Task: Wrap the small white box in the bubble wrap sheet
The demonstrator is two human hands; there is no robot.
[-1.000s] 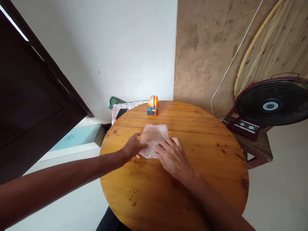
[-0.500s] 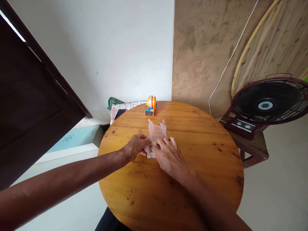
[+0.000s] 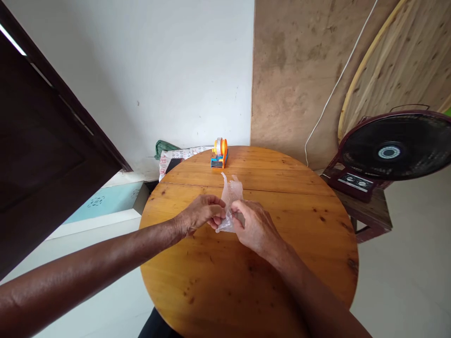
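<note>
A piece of pinkish, see-through bubble wrap (image 3: 232,190) lies crumpled near the middle of the round wooden table, with loose edges sticking up at its far end. My left hand (image 3: 207,211) pinches its left edge between thumb and fingers. From the right, my right hand (image 3: 255,225) grips the near part with thumb and forefinger curled together. Whether anything is wrapped inside, I cannot tell. Beyond the wrap, at the table's far side, stands an orange and blue tape dispenser (image 3: 220,154) carrying a roll of tape.
The round wooden table (image 3: 299,253) fills the middle of the view. To its right a dark red fan (image 3: 389,152) sits on a wooden stool (image 3: 382,213). Behind the table's left edge are a printed white sack (image 3: 167,162) and a light blue box (image 3: 102,204).
The bubble wrap's far edges have shifted and its near part is more bunched up. My right hand has turned from lying over the wrap to pinching it. My left fingers have moved slightly right.
</note>
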